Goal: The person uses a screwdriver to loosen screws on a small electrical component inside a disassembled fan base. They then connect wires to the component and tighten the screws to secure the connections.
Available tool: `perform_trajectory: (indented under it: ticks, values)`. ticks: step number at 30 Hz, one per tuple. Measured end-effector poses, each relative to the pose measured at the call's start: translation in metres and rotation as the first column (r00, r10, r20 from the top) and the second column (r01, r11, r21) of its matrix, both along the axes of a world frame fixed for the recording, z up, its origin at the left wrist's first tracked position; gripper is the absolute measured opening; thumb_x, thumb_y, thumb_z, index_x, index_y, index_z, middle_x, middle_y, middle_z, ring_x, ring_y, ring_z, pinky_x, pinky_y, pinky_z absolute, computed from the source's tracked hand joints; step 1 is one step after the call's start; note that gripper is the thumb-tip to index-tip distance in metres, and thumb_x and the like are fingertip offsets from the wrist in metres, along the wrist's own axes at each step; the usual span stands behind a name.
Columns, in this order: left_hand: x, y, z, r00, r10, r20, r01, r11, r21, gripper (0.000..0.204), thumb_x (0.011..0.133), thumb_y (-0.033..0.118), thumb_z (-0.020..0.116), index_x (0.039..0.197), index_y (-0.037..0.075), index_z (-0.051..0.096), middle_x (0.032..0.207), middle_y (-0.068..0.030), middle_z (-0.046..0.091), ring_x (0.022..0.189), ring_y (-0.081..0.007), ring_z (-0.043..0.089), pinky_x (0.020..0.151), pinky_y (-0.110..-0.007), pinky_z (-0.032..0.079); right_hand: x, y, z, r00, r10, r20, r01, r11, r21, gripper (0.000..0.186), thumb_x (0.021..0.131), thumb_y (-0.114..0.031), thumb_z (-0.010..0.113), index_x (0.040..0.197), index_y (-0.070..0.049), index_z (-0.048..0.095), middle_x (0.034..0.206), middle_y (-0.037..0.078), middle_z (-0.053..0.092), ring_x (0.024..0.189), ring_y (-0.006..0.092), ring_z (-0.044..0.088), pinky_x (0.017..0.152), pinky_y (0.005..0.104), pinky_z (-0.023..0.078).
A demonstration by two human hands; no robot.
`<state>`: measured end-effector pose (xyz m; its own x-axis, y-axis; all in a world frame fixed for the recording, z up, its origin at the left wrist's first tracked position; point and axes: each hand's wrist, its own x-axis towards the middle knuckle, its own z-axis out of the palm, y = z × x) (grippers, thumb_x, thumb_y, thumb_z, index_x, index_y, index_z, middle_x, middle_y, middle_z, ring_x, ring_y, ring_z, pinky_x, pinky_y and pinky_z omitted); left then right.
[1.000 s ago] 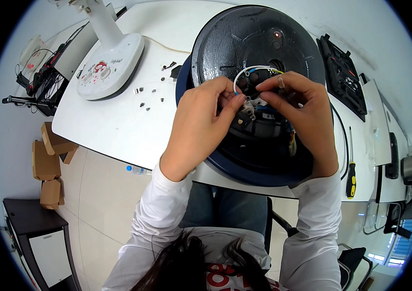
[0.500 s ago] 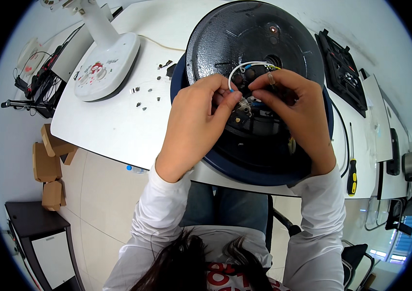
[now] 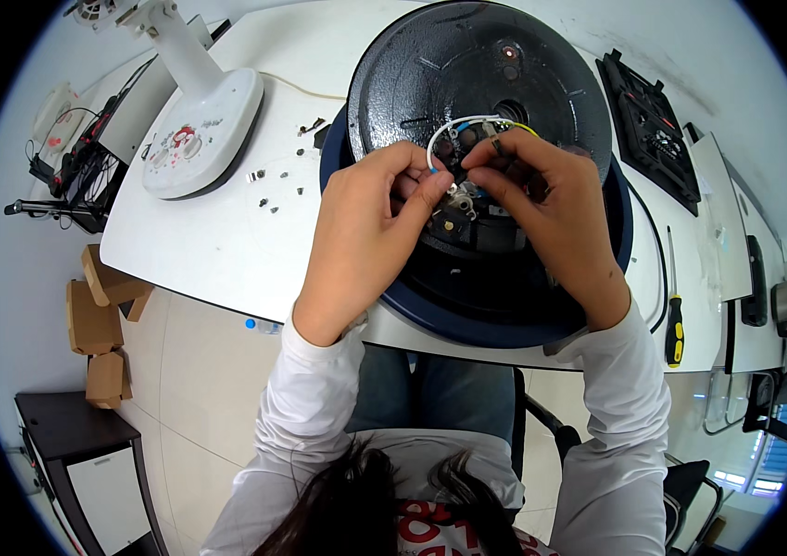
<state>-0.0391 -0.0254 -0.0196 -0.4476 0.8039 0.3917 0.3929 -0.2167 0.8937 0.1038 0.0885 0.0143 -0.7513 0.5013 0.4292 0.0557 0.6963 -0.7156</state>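
Note:
A large round black base (image 3: 467, 83) with a dark blue rim (image 3: 467, 324) lies upside down on the white table (image 3: 217, 250). Both hands meet over its open middle. My left hand (image 3: 365, 232) pinches a small metal part by the wiring. My right hand (image 3: 551, 204) holds the wires (image 3: 453, 130), a white loop with blue and yellow ends, close to the left fingertips. A black inner block (image 3: 477, 232) shows between the hands.
A white fan base with a stem (image 3: 199, 130) stands at the left, with several small screws (image 3: 273, 185) near it. A yellow-handled screwdriver (image 3: 674, 324) lies at the right, beside a black cable. A black grille (image 3: 648, 120) lies far right. Cardboard boxes (image 3: 97, 324) sit on the floor.
The view has shifted slightly. Both hands stayed over the base's middle; the fingertips closed in on the wires and the white loop now sticks out above them.

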Motion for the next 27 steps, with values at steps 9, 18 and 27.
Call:
perform_trajectory:
  ticks: [9,18,27]
  values:
    - [-0.0002,-0.0042,0.0043,0.991,-0.087,0.103,0.088,0.996,-0.013,0.012,0.088,0.006,0.065,0.091,-0.004,0.062,0.069,-0.0084,0.062,0.061,-0.0109,0.055,0.056,-0.023,0.043,0.0018,0.0001,0.0011,1.000,0.012,0.004,-0.012,1.000,-0.028,0.010,0.085,-0.004,0.067,0.095,-0.001,0.066,0.081,0.003,0.068,0.071,0.0076,0.061,0.064,0.0200,0.046]
    - [-0.0001,-0.0047,0.0011,0.988,-0.101,0.118,0.101,0.995,0.003,0.011,0.088,0.005,0.063,0.094,-0.004,0.062,0.071,-0.0069,0.062,0.061,-0.0089,0.054,0.054,-0.021,0.042,0.0017,0.0008,-0.0008,1.000,-0.009,-0.002,0.009,0.999,-0.043,0.013,0.084,-0.007,0.069,0.096,-0.002,0.066,0.081,0.007,0.069,0.069,0.0142,0.065,0.063,0.0238,0.048]
    - [0.0001,-0.0030,-0.0021,0.993,-0.084,0.087,0.083,0.996,0.017,0.011,0.086,0.005,0.064,0.094,-0.003,0.062,0.070,-0.0065,0.060,0.059,-0.0088,0.053,0.052,-0.021,0.040,0.0027,0.0002,0.0008,1.000,-0.001,0.000,0.001,0.995,-0.104,0.014,0.084,-0.006,0.070,0.097,-0.002,0.066,0.082,0.007,0.069,0.072,0.0130,0.067,0.065,0.0230,0.050]
